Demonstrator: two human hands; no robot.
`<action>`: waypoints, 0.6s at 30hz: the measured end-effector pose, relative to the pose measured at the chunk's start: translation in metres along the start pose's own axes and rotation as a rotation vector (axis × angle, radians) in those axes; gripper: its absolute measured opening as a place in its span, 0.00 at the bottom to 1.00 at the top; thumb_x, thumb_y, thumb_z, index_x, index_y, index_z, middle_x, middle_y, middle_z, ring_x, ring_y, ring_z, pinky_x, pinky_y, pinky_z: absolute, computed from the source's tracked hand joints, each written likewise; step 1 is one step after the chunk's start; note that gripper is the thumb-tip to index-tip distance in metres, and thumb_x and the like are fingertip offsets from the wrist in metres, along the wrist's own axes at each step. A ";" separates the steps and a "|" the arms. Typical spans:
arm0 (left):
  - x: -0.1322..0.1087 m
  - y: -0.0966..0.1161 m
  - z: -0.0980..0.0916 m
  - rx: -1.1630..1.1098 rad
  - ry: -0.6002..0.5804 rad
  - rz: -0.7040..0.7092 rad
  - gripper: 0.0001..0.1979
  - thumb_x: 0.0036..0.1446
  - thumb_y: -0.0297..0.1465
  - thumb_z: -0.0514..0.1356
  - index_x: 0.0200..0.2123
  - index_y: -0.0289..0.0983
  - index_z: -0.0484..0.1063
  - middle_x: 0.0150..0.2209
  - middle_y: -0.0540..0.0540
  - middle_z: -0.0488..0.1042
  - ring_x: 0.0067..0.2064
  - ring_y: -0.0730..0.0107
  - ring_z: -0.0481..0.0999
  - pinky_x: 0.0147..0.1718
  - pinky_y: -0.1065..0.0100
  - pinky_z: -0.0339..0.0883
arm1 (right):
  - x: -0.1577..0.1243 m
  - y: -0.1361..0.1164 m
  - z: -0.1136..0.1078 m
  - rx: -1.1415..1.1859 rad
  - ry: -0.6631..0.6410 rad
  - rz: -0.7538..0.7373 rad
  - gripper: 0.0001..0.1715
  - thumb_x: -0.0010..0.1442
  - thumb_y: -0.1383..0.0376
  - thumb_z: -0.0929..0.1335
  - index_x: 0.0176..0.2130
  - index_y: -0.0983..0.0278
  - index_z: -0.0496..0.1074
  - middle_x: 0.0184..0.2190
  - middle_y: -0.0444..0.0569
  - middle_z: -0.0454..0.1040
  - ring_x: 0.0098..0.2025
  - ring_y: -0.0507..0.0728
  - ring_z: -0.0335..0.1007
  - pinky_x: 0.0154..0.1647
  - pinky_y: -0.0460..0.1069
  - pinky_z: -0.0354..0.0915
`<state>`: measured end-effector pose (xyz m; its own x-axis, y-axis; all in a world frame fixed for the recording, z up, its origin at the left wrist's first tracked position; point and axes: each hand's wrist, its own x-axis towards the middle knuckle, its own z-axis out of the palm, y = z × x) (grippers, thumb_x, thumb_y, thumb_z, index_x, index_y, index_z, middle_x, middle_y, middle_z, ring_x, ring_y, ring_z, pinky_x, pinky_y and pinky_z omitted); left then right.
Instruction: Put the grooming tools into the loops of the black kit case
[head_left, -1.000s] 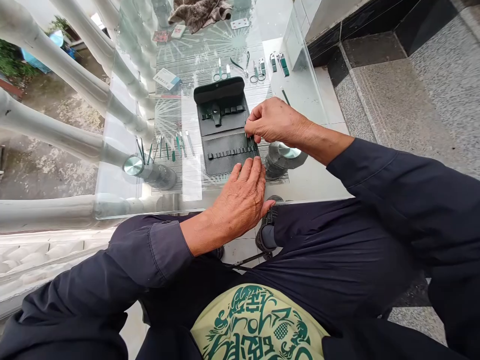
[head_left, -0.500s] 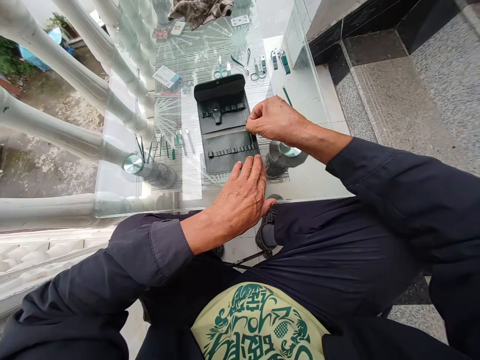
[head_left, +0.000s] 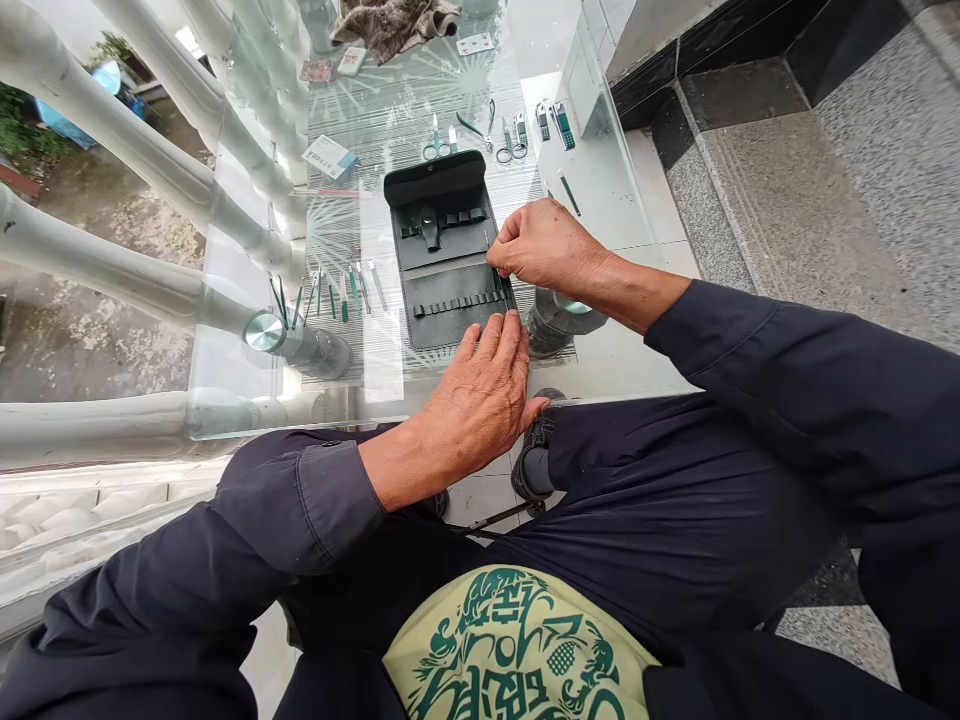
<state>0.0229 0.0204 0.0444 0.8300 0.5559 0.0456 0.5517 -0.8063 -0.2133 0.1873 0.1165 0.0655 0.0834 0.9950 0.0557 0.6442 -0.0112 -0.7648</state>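
Note:
A black manicure case (head_left: 442, 280) lies unfolded on the glass table, its elastic loops showing. My right hand (head_left: 547, 245) pinches a thin metal manicure tool (head_left: 487, 238) over the case's right edge; its lower part runs toward the end loop of the near row. My left hand (head_left: 484, 385) lies flat with fingers stretched out, the fingertips on the near right corner of the case. Beyond the case are small scissors (head_left: 436, 145), cuticle nippers (head_left: 480, 128), a second pair of scissors (head_left: 508, 148) and nail clippers (head_left: 562, 125). Several slim tools (head_left: 345, 290) lie to its left.
A small white-and-blue box (head_left: 328, 158) stands left of the case. At the far side are a brown cloth (head_left: 397, 25) and a playing card (head_left: 475, 43). A slim green tool (head_left: 570, 193) lies beyond my right hand. White balusters (head_left: 142, 130) border the left, stone steps (head_left: 787, 160) the right.
My right hand has moved slightly down along the case's right edge, still pinching the thin tool. The left hand keeps its place. The whole view has shifted a little.

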 end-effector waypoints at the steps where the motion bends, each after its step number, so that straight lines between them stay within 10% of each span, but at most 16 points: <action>1: 0.000 0.000 0.000 -0.002 -0.001 0.000 0.38 0.68 0.46 0.48 0.66 0.18 0.51 0.67 0.24 0.52 0.67 0.41 0.54 0.65 0.50 0.47 | 0.000 0.001 0.000 0.003 -0.002 0.001 0.08 0.48 0.65 0.72 0.25 0.65 0.69 0.18 0.47 0.64 0.24 0.52 0.57 0.25 0.51 0.58; 18: -0.001 0.000 -0.001 0.022 0.001 0.014 0.38 0.68 0.46 0.48 0.66 0.18 0.52 0.67 0.23 0.53 0.67 0.41 0.54 0.64 0.50 0.48 | -0.001 -0.003 -0.001 0.009 -0.024 -0.022 0.03 0.47 0.65 0.69 0.25 0.64 0.72 0.19 0.48 0.69 0.23 0.54 0.61 0.24 0.51 0.59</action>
<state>0.0227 0.0196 0.0455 0.8377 0.5444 0.0434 0.5381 -0.8093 -0.2355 0.1860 0.1154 0.0678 0.0508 0.9971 0.0575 0.6387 0.0119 -0.7693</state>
